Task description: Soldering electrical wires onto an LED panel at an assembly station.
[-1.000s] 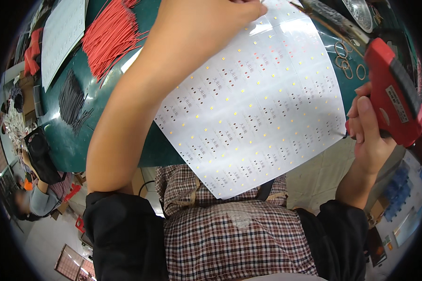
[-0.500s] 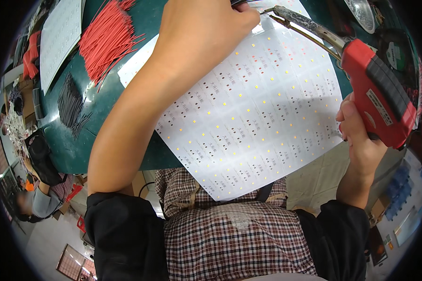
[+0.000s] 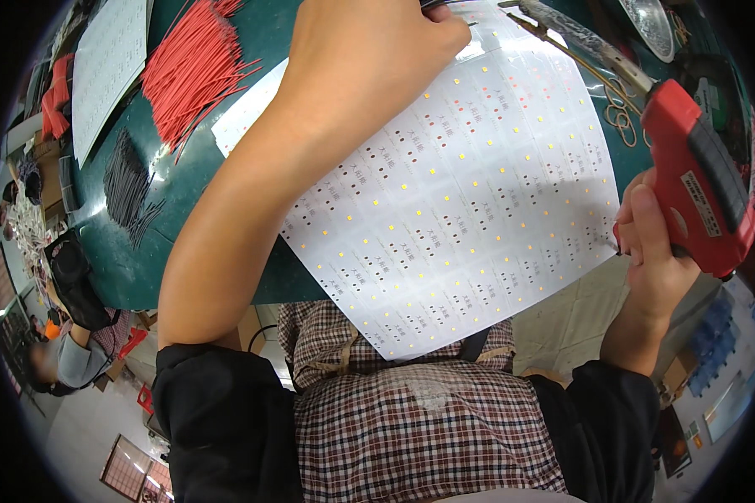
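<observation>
Pretty bright and even overhead light here, my white LED panel sheet [image 3: 470, 201] glares a bit near the top and my left forearm drops a soft shadow on it. Heavy fisheye bending, black corners, edges go mushy.

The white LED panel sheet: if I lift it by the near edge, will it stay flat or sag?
The white panel sheet probably flexes a little: it looks thin and its near edge overhangs the green table unsupported. It seems light for its area. The left hand rests on its far end, so pushing likely pivots it.
</observation>
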### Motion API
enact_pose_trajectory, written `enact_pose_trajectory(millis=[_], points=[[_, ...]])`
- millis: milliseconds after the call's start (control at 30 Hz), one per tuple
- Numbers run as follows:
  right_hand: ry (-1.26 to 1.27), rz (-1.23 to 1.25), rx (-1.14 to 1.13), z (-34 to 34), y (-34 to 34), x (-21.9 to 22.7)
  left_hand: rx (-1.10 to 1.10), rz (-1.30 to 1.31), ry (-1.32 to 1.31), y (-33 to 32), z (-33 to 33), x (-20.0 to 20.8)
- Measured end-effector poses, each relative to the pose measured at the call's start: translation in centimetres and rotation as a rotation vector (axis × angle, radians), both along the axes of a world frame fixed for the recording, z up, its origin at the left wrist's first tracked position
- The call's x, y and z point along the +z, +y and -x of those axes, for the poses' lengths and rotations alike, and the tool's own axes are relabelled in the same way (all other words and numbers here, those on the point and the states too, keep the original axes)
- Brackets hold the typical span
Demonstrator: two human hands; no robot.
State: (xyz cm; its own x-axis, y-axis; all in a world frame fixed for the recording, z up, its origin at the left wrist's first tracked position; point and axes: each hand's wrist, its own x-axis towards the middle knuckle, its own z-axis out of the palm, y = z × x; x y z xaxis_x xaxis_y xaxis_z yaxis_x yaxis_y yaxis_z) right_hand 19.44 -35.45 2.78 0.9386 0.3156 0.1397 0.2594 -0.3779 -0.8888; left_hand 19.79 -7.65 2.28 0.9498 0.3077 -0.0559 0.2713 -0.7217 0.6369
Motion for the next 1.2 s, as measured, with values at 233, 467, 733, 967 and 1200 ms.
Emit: enact_pose_trajectory(millis=[233, 467, 733, 967, 1200], points=[[0.002, 0.005, 0.011, -0.4, 0.0, 0.3, -0.007, 0.019, -0.016, -0.1, 0.0, 0.2], [0.107, -0.043, -0.048, -0.5, -0.3, 1.2, -0.061, -0.076, -0.200, 0.4, 0.1, 0.2], [0.057, -0.007, -0.002, -0.7, -0.8, 0.8, -0.013, 0.193, -0.007, -0.4, -1.2, 1.8], [0.019, 0.021, 0.017, -0.6, -0.5, 0.6, -0.079, -0.039, -0.084, -1.0, -1.7, -0.3], [0.039, 0.053, -0.047, -0.2, 0.4, 1.0, -0.067, -0.050, -0.133, -1.0, -1.4, -0.5]])
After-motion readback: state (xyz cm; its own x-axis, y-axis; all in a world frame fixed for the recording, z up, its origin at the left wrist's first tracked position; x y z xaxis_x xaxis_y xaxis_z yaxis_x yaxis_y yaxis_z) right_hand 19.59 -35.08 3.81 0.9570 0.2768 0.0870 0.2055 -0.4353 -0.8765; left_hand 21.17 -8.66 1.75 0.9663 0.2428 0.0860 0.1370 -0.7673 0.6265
